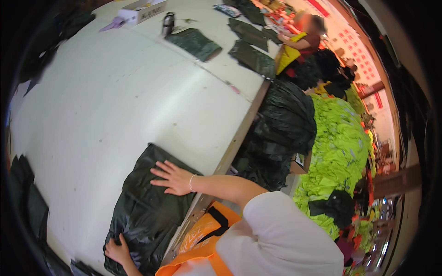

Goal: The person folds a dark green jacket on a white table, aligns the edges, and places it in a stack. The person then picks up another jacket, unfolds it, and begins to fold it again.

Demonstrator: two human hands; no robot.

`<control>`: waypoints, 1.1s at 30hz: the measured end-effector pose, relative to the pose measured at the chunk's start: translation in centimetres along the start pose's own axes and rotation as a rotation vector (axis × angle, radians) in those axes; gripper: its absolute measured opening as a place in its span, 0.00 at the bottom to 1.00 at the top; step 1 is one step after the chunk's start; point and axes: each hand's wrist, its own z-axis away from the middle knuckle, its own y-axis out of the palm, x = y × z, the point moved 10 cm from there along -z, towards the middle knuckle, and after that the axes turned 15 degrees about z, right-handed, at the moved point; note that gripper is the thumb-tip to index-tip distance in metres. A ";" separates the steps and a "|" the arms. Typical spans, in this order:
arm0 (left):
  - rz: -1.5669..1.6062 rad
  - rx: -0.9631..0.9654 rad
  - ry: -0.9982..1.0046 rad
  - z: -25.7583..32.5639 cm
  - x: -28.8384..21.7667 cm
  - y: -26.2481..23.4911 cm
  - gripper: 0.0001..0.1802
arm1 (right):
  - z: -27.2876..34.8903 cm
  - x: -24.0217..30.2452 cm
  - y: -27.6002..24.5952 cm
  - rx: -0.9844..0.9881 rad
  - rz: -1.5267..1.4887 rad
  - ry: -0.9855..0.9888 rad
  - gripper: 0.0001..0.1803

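Head view: a white table point(115, 110) bears dark cloth point(149, 207) along its near edge; the right hand point(172, 179) lies spread on it, the left hand point(119, 251) thumb apart from fingers. Lime garments point(340, 147) heap rightward; a far white box's point(142, 14) contents are unclear.

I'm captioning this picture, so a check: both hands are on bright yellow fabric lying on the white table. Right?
The colour is wrong: the head view shows dark, blackish-green fabric. The left hand and right hand are indeed on it, and it lies on the white table.
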 end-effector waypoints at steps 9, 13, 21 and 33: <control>-0.233 0.427 -0.138 1.0 -2.5 4.3 0.36 | 0.2 0.4 -0.1 -0.034 -0.014 -0.018 0.33; -0.071 0.141 -0.056 -0.9 -4.7 1.3 0.39 | 0.1 0.2 -0.4 -0.044 -0.033 -0.023 0.33; 0.308 0.265 0.254 -4.0 -23.8 3.9 0.43 | 0.2 -0.1 0.4 -0.045 -0.040 -0.004 0.33; 0.311 0.340 0.191 -2.1 -23.0 8.6 0.47 | 1.3 -6.9 -10.7 -0.540 -0.874 0.320 0.23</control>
